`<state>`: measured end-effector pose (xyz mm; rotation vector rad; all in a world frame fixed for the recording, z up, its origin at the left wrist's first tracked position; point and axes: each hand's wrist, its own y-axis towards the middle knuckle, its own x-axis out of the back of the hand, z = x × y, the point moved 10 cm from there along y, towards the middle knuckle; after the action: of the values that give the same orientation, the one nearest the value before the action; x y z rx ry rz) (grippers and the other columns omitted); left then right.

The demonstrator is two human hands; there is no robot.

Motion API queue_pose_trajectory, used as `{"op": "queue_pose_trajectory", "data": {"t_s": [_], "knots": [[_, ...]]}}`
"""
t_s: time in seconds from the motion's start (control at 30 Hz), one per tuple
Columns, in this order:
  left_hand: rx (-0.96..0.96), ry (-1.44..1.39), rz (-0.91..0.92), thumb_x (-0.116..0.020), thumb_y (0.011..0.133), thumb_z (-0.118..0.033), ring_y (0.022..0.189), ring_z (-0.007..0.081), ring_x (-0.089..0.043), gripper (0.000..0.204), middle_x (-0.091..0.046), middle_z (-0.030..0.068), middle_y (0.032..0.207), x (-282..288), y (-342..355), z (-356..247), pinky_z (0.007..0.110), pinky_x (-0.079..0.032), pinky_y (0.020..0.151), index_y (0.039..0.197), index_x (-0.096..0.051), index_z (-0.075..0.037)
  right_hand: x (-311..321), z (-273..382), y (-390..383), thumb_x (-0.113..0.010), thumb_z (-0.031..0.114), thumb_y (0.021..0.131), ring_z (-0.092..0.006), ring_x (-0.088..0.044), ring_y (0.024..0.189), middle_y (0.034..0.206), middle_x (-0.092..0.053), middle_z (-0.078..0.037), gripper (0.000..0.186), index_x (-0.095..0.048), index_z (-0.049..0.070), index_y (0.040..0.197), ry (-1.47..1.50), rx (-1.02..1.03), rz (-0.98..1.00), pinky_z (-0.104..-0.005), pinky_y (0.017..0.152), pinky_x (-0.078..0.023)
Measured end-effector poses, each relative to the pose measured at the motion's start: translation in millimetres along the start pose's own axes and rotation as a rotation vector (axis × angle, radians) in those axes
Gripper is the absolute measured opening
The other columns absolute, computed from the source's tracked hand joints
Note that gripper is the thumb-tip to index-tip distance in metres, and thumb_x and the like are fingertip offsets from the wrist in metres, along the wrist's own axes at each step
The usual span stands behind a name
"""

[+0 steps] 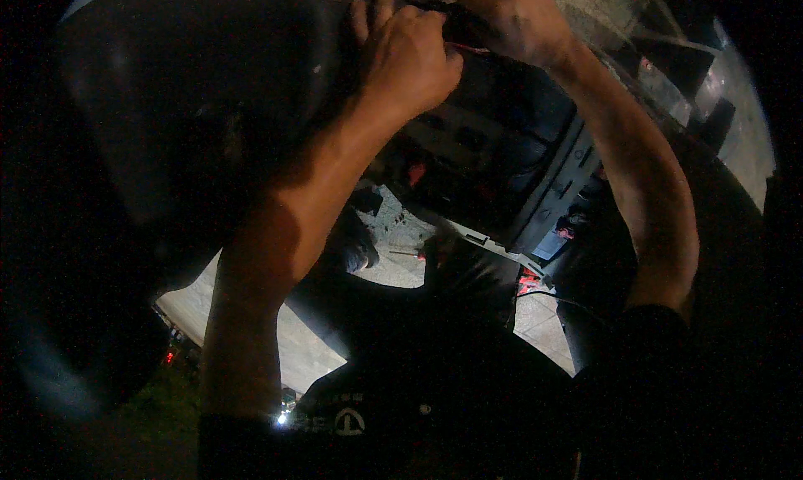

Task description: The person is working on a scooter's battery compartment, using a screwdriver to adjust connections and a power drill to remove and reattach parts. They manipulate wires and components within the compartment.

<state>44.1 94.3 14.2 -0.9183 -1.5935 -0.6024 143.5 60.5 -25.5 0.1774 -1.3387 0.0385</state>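
Both the left hand point(410, 58) and right hand point(514, 16) press curled fingers against the dark curved plastic panel point(192, 87) overhead, grip unclear.

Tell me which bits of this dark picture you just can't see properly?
- Left hand, head view: fingertips are tucked against a dark edge, so its grip cannot be told.
- Right hand, head view: fingers reach the picture's top edge and are partly cut off.
- Large dark curved panel, head view: too dim to tell what it is.
- Small red parts, head view: too small and blurred to identify.
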Motion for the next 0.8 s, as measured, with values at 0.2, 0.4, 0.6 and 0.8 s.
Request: {"op": "queue_pose_trajectory", "data": {"t_s": [0.2,0.4,0.6,0.8], "knots": [[0.017,-0.16,0.012,-0.072,0.072,-0.025,0.119,0.0366,-0.053,0.03,-0.07,0.0139,0.099,0.7,14.8,3.6,0.053,-0.033,0.108,0.096,-0.074,-0.007,-9.4,-11.0,31.9,-0.064,0.029,0.086,-0.0246,-0.06,0.064,0.08,-0.068,-0.009,0.021,-0.072,0.009,0.088,0.171,-0.042,0.303,-0.0398,0.06,-0.05],[0.176,-0.238,0.558,-0.062,0.087,-0.018,0.134,0.0402,-0.039,0.038,-0.053,0.0214,0.133,-0.3,15.3,-3.2,0.069,-0.012,0.112,0.121,-0.062,-0.001,9.8,-0.9,39.9,-0.064,0.029,0.087,-0.0248,-0.059,0.066,0.079,-0.066,-0.007,0.019,-0.07,0.011,0.089,0.051,0.019,0.326,-0.0387,0.062,-0.049],[0.223,-0.164,0.64,-0.059,0.088,-0.015,0.135,0.0421,-0.037,0.037,-0.052,0.0233,0.135,11.8,18.6,-16.6,0.07,-0.013,0.112,0.122,-0.062,-0.001,16.8,-2.6,36.6,-0.065,0.031,0.086,-0.0251,-0.061,0.074,0.088,-0.067,-0.007,0.023,-0.069,0.012,0.1,0.076,0.023,0.285,-0.0382,0.067,-0.05],[-0.007,0.045,0.41,-0.057,0.089,-0.012,0.133,0.0432,-0.038,0.033,-0.051,0.0241,0.134,-11.3,12.0,-16.1,0.069,-0.017,0.111,0.119,-0.062,0.0,13.4,-4.7,30.6,-0.067,0.032,0.086,-0.0255,-0.064,0.082,0.097,-0.068,-0.007,0.031,-0.067,0.013,0.11,0.093,0.039,0.245,-0.0377,0.072,-0.051]]}}
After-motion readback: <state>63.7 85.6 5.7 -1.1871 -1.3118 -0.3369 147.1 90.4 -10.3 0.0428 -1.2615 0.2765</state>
